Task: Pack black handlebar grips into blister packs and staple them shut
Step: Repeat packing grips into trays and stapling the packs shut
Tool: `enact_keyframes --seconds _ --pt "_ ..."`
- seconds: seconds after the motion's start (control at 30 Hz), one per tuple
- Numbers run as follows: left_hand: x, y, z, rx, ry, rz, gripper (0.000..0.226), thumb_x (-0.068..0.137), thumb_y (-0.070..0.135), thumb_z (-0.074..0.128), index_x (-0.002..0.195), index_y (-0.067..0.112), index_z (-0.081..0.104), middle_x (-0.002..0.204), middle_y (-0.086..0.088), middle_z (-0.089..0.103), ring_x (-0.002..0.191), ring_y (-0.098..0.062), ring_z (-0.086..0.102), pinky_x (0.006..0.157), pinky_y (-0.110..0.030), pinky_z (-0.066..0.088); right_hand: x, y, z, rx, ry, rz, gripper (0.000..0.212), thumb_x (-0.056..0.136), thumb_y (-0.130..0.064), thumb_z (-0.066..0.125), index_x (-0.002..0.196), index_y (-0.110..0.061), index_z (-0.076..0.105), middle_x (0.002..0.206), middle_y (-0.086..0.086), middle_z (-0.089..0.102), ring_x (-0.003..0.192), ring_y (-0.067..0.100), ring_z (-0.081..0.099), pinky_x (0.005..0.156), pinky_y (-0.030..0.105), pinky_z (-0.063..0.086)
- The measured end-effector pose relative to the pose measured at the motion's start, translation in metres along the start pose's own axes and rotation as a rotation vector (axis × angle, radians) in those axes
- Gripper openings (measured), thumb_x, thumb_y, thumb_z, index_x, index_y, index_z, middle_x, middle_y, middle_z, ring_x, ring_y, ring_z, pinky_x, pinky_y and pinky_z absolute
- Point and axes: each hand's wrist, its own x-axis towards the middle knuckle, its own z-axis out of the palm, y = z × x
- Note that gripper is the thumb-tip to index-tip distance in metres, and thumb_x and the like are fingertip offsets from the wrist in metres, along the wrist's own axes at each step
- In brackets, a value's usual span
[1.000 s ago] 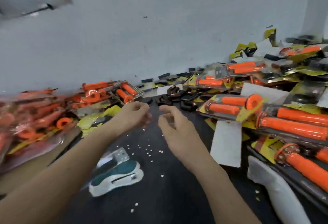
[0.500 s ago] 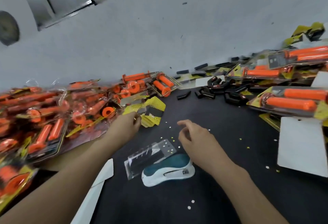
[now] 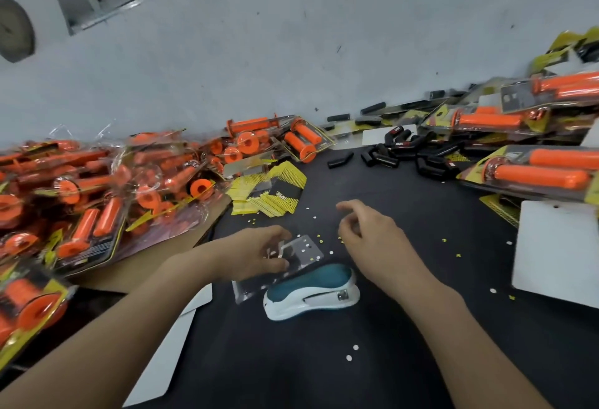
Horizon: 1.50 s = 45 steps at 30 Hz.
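A clear empty blister pack [image 3: 303,251] lies on the black table, just behind a teal and white stapler [image 3: 312,292]. My left hand [image 3: 256,254] pinches the pack's left edge with curled fingers. My right hand [image 3: 369,240] hovers just to the right of the pack, fingers loosely bent, holding nothing. A heap of loose black handlebar grips [image 3: 405,154] lies at the back of the table, well beyond both hands. A stack of yellow and black insert cards [image 3: 272,193] sits behind my left hand.
Packed orange grips [image 3: 97,194] pile up on the left. More orange packs [image 3: 538,171] are stacked on the right, with a white card [image 3: 554,253] in front of them. Small paper dots litter the black table [image 3: 324,360]. A grey wall stands behind.
The view swung left and down. My left hand came back from the insert cards and took hold of the clear blister pack. My right hand stayed near the stapler.
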Motion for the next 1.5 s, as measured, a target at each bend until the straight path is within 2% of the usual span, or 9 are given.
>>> enact_keyframes --seconds 0.2,0.33,0.43,0.57,0.77,1.0,1.2,1.33,1.5 --pt "-0.008 0.018 -0.024 -0.522 0.408 0.084 0.052 0.095 0.031 0.062 0.141 0.035 0.038 0.119 0.002 0.056 0.103 -0.012 0.065 0.085 -0.034 0.056 0.003 0.003 -0.006 0.197 0.043 0.028 0.031 0.1 -0.035 0.045 0.13 -0.037 0.054 0.119 -0.016 0.061 0.099 0.003 0.059 0.083 0.028 0.047" --pt "-0.008 0.056 -0.011 -0.882 0.391 0.22 0.057 0.095 0.02 0.065 0.144 0.026 0.037 0.125 0.0 0.057 0.114 -0.007 0.064 0.096 -0.032 0.054 0.006 0.002 -0.009 0.532 0.017 0.17 0.033 0.1 -0.042 0.05 0.132 -0.036 0.055 0.118 -0.015 0.062 0.097 0.002 0.064 0.088 0.033 0.056" --pt "-0.008 0.077 0.004 -1.112 0.357 0.309 0.051 0.093 0.01 0.066 0.138 0.018 0.044 0.125 0.009 0.065 0.119 -0.004 0.06 0.09 -0.02 0.052 0.005 0.007 -0.013 0.707 -0.02 0.284 0.024 0.1 -0.023 0.055 0.124 -0.024 0.062 0.1 -0.002 0.068 0.077 0.013 0.065 0.079 0.042 0.058" --pt "-0.009 0.086 0.014 -1.253 0.4 0.323 0.047 0.09 0.001 0.068 0.131 0.012 0.048 0.132 0.0 0.061 0.125 -0.013 0.058 0.091 -0.021 0.051 0.002 0.018 -0.024 0.799 0.04 0.351 0.024 0.093 0.0 0.059 0.113 -0.013 0.065 0.088 0.009 0.069 0.075 0.019 0.061 0.077 0.032 0.048" --pt "-0.015 0.081 0.025 -1.065 0.381 0.248 0.041 0.094 0.001 0.061 0.124 0.026 0.05 0.108 0.014 0.069 0.099 -0.005 0.066 0.081 -0.023 0.054 -0.003 0.027 -0.042 0.826 0.177 0.34 0.025 0.092 0.008 0.06 0.109 -0.01 0.066 0.094 0.01 0.07 0.068 0.017 0.064 0.064 0.023 0.058" --pt "-0.024 0.076 0.04 -1.131 0.476 -0.024 0.036 0.1 0.001 0.042 0.127 0.021 0.052 0.105 -0.004 0.066 0.087 -0.01 0.064 0.085 -0.031 0.056 -0.017 0.046 -0.058 0.473 0.281 0.325 0.027 0.095 -0.003 0.061 0.111 -0.023 0.069 0.091 -0.001 0.073 0.083 0.022 0.072 0.089 0.047 0.058" --pt "-0.02 0.084 0.042 -0.973 0.451 -0.005 0.032 0.1 0.011 0.046 0.129 0.027 0.049 0.1 0.004 0.069 0.09 -0.01 0.067 0.089 -0.031 0.055 -0.028 0.053 -0.074 0.192 0.26 0.325 0.029 0.099 -0.014 0.058 0.125 -0.022 0.067 0.091 -0.007 0.07 0.083 0.01 0.068 0.067 0.025 0.05" --pt "0.012 0.086 0.03 -0.88 0.44 -0.037 0.03 0.098 0.018 0.047 0.127 0.028 0.048 0.101 -0.007 0.069 0.079 -0.017 0.062 0.078 -0.044 0.054 -0.033 0.05 -0.083 -0.019 0.19 0.292 0.029 0.1 -0.017 0.055 0.126 -0.024 0.066 0.104 0.0 0.07 0.079 0.013 0.067 0.066 0.029 0.053" --pt "0.089 0.091 0.01 -0.521 0.415 -0.078 0.038 0.097 0.026 0.045 0.134 0.022 0.044 0.108 0.002 0.063 0.071 -0.006 0.059 0.053 -0.016 0.042 -0.03 0.056 -0.097 -0.139 0.149 0.316 0.031 0.101 -0.017 0.052 0.128 -0.029 0.064 0.115 -0.001 0.067 0.08 0.013 0.063 0.072 0.032 0.056"
